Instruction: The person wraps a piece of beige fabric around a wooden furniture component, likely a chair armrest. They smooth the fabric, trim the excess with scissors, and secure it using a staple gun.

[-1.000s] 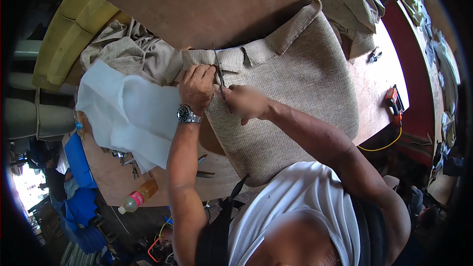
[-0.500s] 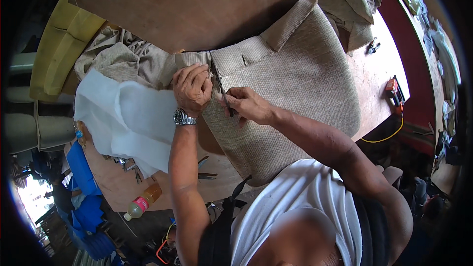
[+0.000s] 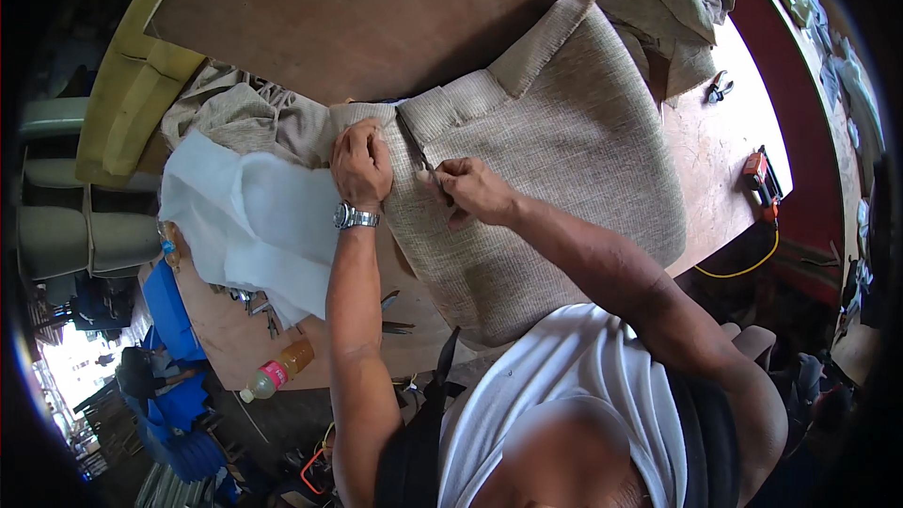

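The right hand (image 3: 475, 190) has its fingers clamped round the handles of scissors (image 3: 423, 162), whose blades point up and away along a seam of the beige woven cover (image 3: 564, 141). Just left of the blades, the left hand (image 3: 362, 165) lies knuckles-up with fingers curled together, pinching the cover's edge; a metal watch (image 3: 356, 217) sits on its wrist. The cover is spread across the wooden worktop (image 3: 715, 141), directly before the person. White wadding (image 3: 249, 226) lies to its left, bunched beige cloth (image 3: 240, 118) above that. Further out are a bottle (image 3: 277, 367) at the near-left edge, an orange tool (image 3: 757, 179) with a yellow cord on the right, and a brown board (image 3: 376, 9) beyond.
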The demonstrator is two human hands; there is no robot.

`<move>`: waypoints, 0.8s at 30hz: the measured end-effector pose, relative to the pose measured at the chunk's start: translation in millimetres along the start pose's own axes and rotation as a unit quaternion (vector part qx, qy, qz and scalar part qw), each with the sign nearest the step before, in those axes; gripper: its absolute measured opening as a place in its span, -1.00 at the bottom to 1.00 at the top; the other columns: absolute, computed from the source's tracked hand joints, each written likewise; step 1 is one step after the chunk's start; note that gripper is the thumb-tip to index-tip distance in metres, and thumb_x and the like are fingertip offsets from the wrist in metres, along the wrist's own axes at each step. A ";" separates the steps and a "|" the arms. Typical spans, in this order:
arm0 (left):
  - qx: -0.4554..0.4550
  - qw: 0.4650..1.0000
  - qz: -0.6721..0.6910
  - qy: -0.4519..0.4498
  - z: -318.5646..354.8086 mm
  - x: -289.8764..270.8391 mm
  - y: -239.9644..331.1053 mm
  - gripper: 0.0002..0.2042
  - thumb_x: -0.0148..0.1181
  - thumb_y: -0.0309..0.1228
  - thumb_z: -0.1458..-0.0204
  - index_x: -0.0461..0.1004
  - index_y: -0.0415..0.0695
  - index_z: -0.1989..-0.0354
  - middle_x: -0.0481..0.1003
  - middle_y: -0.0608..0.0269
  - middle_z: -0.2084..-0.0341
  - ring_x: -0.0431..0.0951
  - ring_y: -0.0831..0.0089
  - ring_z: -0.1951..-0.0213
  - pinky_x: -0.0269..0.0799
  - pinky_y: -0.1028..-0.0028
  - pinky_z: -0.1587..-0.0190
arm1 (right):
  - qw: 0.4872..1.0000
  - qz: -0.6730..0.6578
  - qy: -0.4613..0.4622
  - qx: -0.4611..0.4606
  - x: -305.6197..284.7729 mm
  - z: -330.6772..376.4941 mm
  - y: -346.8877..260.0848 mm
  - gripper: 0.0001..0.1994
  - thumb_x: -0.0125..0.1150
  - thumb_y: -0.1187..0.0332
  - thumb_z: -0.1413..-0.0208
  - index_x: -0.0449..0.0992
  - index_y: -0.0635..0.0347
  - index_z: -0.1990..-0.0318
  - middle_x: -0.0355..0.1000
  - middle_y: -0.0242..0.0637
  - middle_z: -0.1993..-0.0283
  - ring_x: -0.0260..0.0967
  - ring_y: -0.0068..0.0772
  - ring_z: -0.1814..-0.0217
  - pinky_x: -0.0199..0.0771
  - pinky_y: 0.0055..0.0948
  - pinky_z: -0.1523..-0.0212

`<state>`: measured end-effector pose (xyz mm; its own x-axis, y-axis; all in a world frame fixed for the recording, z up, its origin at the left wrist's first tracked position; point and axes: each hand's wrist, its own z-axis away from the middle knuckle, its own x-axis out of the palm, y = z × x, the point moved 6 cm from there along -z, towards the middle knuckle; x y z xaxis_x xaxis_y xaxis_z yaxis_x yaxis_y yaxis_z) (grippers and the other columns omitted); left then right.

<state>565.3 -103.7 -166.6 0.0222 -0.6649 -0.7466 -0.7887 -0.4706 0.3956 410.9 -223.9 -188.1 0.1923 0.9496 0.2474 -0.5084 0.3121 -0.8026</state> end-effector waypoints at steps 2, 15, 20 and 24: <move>0.028 0.992 -0.121 -0.036 -14.6 0.5 17.1 -0.83 0.18 -0.40 -0.12 0.51 -0.12 0.14 0.61 0.19 0.00 0.52 0.18 -0.15 0.28 0.04 -0.25 | 0.999 0.004 -0.034 0.001 -15.1 12.6 -3.9 -0.58 0.08 0.03 -0.41 0.49 0.25 0.30 0.36 -0.38 0.44 0.38 -0.56 0.48 0.68 -0.43 0.45; 0.084 0.996 -0.039 -0.009 -69.1 135.9 194.8 -0.35 0.29 -0.31 -0.02 0.25 -0.15 -0.33 0.24 -0.02 -0.39 0.28 -0.06 -0.36 0.22 -0.08 -0.33 | 0.956 0.275 0.102 -0.014 -162.6 200.1 -0.9 -0.40 0.13 -0.20 -0.32 0.52 0.31 0.30 0.50 -0.25 0.45 0.50 -0.44 0.44 0.54 -0.39 0.48; 0.073 0.994 0.024 0.072 -105.8 163.8 153.5 -0.54 0.11 -0.55 -0.05 0.33 -0.12 -0.19 0.45 0.05 -0.10 0.50 -0.01 -0.08 0.45 0.09 -0.10 | 0.948 0.314 0.040 0.026 -193.4 221.4 -6.2 -0.34 0.02 -0.32 -0.31 0.52 0.25 0.23 0.55 -0.29 0.34 0.52 -0.45 0.41 0.60 -0.46 0.43; 0.050 0.996 0.068 0.033 -116.1 155.2 133.8 -0.64 0.19 -0.50 -0.07 0.45 0.02 -0.06 0.53 0.24 0.07 0.56 0.10 0.07 0.53 0.21 0.04 | 0.972 0.234 -0.016 0.024 -215.3 189.2 -20.7 -0.22 -0.16 -0.43 -0.29 0.50 0.27 0.10 0.55 -0.26 0.29 0.42 -0.52 0.47 0.65 -0.44 0.45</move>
<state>534.6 -337.2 -167.5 -0.0510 -0.7562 -0.6523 -0.8442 -0.3163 0.4328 221.2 -429.4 -122.1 -0.0959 0.9881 -0.1203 -0.5731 -0.1536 -0.8049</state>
